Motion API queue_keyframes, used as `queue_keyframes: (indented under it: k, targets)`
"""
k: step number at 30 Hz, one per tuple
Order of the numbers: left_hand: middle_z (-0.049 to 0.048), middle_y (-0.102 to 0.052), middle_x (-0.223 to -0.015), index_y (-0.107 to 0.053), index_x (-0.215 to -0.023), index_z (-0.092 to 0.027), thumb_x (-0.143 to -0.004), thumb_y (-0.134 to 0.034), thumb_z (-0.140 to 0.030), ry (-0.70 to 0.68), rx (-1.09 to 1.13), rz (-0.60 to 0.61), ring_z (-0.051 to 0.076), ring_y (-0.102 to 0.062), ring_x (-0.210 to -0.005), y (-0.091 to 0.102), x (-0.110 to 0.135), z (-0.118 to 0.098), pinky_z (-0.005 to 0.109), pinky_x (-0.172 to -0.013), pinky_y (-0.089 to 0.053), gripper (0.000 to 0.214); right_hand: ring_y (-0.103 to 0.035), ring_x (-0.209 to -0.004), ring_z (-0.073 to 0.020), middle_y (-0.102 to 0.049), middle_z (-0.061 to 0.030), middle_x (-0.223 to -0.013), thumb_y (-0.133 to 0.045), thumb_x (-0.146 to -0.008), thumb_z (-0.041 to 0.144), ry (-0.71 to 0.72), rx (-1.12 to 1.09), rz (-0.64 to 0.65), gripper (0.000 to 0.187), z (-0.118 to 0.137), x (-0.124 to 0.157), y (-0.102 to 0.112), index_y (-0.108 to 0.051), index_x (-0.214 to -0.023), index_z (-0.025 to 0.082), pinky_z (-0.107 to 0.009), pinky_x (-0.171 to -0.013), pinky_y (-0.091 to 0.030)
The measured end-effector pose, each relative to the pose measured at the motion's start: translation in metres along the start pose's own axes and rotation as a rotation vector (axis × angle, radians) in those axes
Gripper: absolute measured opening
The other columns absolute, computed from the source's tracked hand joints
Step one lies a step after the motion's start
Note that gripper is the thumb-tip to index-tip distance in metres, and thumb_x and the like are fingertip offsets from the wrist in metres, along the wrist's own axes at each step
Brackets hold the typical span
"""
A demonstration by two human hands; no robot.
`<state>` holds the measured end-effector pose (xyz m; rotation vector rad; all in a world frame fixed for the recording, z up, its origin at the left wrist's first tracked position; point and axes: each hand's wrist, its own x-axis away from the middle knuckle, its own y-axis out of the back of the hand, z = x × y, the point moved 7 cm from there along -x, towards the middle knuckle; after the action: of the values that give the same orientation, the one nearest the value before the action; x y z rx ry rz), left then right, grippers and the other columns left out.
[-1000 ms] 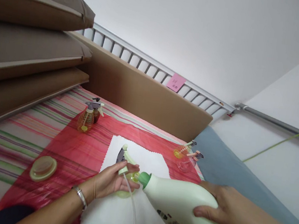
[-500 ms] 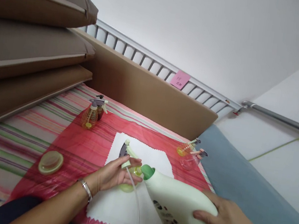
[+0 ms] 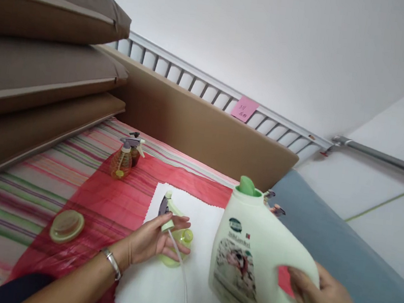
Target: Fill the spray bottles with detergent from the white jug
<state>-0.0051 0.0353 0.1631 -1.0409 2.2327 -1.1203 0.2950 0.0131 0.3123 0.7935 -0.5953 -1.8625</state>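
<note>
My left hand [image 3: 151,241] grips a green spray head [image 3: 167,214] with a thin clear tube [image 3: 181,278], and rests against a small yellow-green bottle [image 3: 177,250] on a white cloth [image 3: 169,286]. My right hand [image 3: 320,296] is closed round the handle of a big pale-green detergent jug [image 3: 254,263]. The jug is lifted nearly upright, its open green spout [image 3: 246,185] pointing up, apart from the small bottle.
A red plastic sheet [image 3: 106,198] covers a striped cloth. Two spray bottles with amber liquid [image 3: 123,158] stand at the back left. A round green lid [image 3: 66,226] lies to the left. More small sprayers are partly hidden behind the jug. Brown cushions [image 3: 42,66] stack at left.
The jug has swung up from lying tilted with its spout over the small bottle to nearly upright, and moved right. My left hand has stayed on the spray head.
</note>
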Motion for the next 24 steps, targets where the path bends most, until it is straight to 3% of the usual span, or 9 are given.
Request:
queue_keyframes:
  k: [2,5,11,15,19,24]
  targets:
    - [0.0149,-0.031,-0.147,-0.051,-0.124,-0.019,-0.091,-0.031,-0.047,-0.010,-0.020,-0.004,0.034,-0.065,-0.095,-0.001,0.002,-0.005,0.040,-0.074,-0.049,0.048,-0.044,-0.033,-0.0147,-0.050,0.0046,-0.036,-0.063,-0.060,0.045,-0.038,-0.142,-0.005,0.026,0.002,-0.011,-0.021,-0.060,-0.065,0.019,-0.024,-0.032,-0.034]
    - [0.0159,-0.032,-0.146,-0.051,-0.124,-0.019,-0.091,-0.029,-0.046,-0.057,-0.048,-0.024,0.033,-0.067,-0.091,-0.002,0.008,-0.025,0.040,-0.074,-0.049,0.048,-0.044,-0.038,-0.0133,-0.049,0.0055,-0.040,-0.063,-0.063,0.047,0.018,-0.260,-0.049,0.029,0.015,-0.032,-0.061,-0.053,-0.061,0.020,-0.024,-0.037,-0.035]
    - [0.0161,-0.047,-0.137,-0.052,-0.124,-0.019,-0.091,-0.030,-0.045,-0.243,-0.045,-0.081,0.031,-0.068,-0.085,0.006,0.026,-0.079,0.049,-0.081,-0.047,0.047,-0.047,-0.048,-0.0116,-0.049,0.0069,-0.052,-0.063,-0.074,0.045,0.089,-0.366,-0.180,0.028,0.036,-0.073,-0.144,-0.053,-0.070,0.018,-0.024,-0.047,-0.038]
    - [0.0166,-0.056,-0.127,-0.054,-0.121,-0.017,-0.090,-0.033,-0.045,-0.302,-0.046,-0.133,0.029,-0.069,-0.081,0.013,0.028,-0.091,0.047,-0.080,-0.047,0.047,-0.048,-0.050,-0.0089,-0.050,0.0074,-0.059,-0.063,-0.081,0.039,0.073,-0.366,-0.215,0.026,0.029,-0.091,-0.191,-0.054,-0.073,0.016,-0.024,-0.052,-0.042]
    - [0.0168,-0.059,-0.123,-0.055,-0.119,-0.014,-0.089,-0.034,-0.044,-0.323,-0.045,-0.162,0.031,-0.068,-0.086,0.016,0.025,-0.093,0.046,-0.078,-0.048,0.047,-0.051,-0.053,-0.0095,-0.053,0.0059,-0.065,-0.060,-0.085,0.040,0.035,-0.352,-0.214,0.025,0.006,-0.095,-0.217,-0.056,-0.082,0.015,-0.025,-0.054,-0.045]
    - [0.0153,-0.063,-0.118,-0.058,-0.115,-0.014,-0.090,-0.035,-0.041,-0.354,-0.052,-0.193,0.031,-0.067,-0.088,0.018,0.024,-0.097,0.044,-0.076,-0.049,0.044,-0.057,-0.061,-0.0117,-0.059,0.0030,-0.074,-0.057,-0.087,0.039,0.068,-0.344,-0.118,0.025,-0.009,-0.096,-0.224,-0.058,-0.092,0.015,-0.029,-0.061,-0.050]
